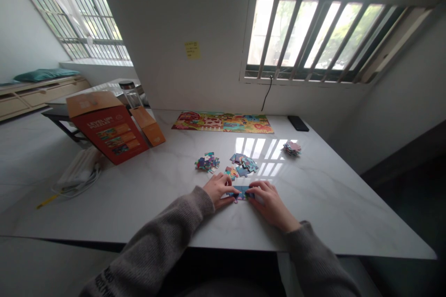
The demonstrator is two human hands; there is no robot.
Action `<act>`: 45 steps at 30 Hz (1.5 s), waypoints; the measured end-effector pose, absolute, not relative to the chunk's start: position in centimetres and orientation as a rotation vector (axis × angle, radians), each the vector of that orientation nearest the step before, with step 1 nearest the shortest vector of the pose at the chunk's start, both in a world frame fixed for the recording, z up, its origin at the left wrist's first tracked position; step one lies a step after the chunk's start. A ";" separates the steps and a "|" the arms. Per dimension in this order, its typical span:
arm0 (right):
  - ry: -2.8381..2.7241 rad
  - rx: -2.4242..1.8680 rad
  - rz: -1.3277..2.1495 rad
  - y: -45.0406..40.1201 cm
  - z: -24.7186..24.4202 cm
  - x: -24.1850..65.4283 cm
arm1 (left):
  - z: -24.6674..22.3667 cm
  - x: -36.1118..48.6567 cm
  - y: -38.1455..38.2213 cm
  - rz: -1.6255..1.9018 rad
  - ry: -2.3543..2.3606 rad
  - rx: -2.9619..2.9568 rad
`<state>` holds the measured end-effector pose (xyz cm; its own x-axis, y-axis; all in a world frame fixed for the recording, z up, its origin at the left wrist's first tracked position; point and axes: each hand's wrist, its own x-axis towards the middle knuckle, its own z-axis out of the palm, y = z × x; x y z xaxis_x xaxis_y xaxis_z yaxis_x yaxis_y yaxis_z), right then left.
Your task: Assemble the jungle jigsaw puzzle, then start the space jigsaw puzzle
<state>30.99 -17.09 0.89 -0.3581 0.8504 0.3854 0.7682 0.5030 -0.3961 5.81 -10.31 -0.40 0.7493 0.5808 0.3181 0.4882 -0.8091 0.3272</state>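
Several joined blue and purple puzzle pieces (241,190) lie flat near the table's front edge. My left hand (221,189) is closed on their left end, thumb and forefinger pinching it. At the right end, my right hand (268,200) grips the pieces with bent fingers, which cover part of them. Just beyond my hands is a heap of blue puzzle pieces (246,164), with a few orange-red pieces (231,172) beside it. A smaller pile of dark, mixed-colour pieces (207,162) sits further left.
An assembled farm puzzle (223,123) lies along the wall. At right are a stack of pieces (291,148) and a black phone (298,123). On the left stand an open red puzzle box (111,134) and a glass bottle (131,95), near a white power strip with its cable (78,169).
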 end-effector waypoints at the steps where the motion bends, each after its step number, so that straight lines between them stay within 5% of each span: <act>1: -2.204 -1.321 0.201 -17.1 0.9 31.0 | -0.4 5.8 -10.4 0.605 0.846 2.726; 15: -1.731 -1.416 0.297 -16.9 1.3 32.3 | 0.8 4.3 -9.2 0.773 0.898 2.611; 45: -2.160 -1.340 0.263 -17.4 1.5 31.1 | 0.5 4.5 -9.3 0.600 0.896 2.641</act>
